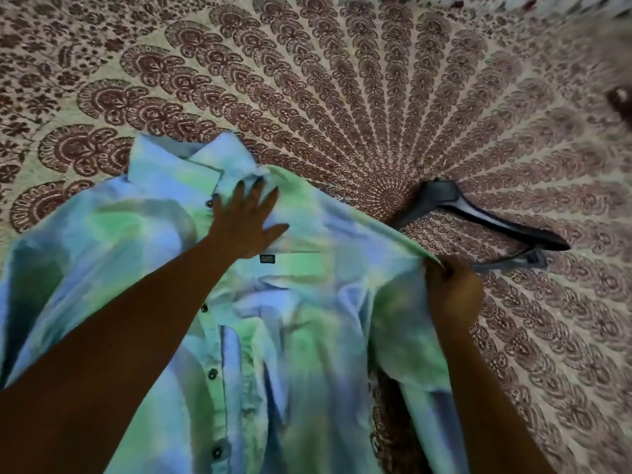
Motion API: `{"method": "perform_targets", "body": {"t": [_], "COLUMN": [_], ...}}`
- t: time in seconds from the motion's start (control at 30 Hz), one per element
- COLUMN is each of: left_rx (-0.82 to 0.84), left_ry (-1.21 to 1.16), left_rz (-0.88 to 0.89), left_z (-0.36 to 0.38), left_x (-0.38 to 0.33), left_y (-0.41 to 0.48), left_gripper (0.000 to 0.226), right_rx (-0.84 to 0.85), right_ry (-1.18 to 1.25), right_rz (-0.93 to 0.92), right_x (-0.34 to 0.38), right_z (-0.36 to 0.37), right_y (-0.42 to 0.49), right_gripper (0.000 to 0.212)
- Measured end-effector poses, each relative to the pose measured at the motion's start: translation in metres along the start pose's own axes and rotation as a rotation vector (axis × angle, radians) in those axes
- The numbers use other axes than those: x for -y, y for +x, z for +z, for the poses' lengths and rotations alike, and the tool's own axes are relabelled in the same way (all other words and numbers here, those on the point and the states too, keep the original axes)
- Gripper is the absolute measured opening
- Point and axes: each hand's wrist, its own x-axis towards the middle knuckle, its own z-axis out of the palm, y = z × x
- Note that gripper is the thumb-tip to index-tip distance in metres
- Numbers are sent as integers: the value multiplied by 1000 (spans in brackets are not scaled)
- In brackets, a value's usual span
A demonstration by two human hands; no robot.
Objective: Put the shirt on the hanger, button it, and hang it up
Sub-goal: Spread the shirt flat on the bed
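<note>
A blue, green and white tie-dye shirt (301, 323) lies front up on the patterned bedspread, collar toward the far left, dark buttons down its placket. My left hand (248, 220) rests flat, fingers spread, on the shirt just below the collar. My right hand (451, 289) pinches the shirt's right shoulder seam, and the fabric there is pulled taut. A dark plastic hanger (478, 217) lies on the bedspread beyond the shirt's right shoulder, its near end partly hidden by the shirt and my right hand.
A cream bedspread (342, 80) with a brown radiating mandala print covers the whole surface. A dark blurred object (620, 100) sits at the right edge.
</note>
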Motion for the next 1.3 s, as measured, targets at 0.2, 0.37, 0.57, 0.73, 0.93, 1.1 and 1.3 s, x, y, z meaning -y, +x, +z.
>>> {"method": "perform_targets", "body": {"t": [0.2, 0.37, 0.57, 0.73, 0.93, 1.1, 1.3], "left_rx": [115, -313, -545, -522, -378, -218, -217], "left_ry": [-52, -515, -795, -1119, -988, -988, -970], "left_rz": [-109, -23, -392, -550, -607, -573, -537], "left_z": [-16, -33, 16, 33, 37, 33, 32], "left_x": [7, 9, -36, -50, -31, -41, -51], "left_y": [23, -9, -145, -176, -204, -245, -266], "left_gripper": [66, 58, 36, 33, 20, 24, 32], "right_rx": [54, -56, 287, 206, 421, 450, 431], "right_ry": [-251, -14, -295, -246, -65, 503, 206], "right_rz": [-23, -463, -812, -815, -672, -325, -508], "right_x": [5, 44, 17, 26, 34, 35, 25], "right_z": [24, 31, 75, 74, 66, 62, 69], "right_y": [16, -65, -149, -160, -233, -253, -276], "right_gripper": [24, 47, 60, 48, 35, 13, 18]}}
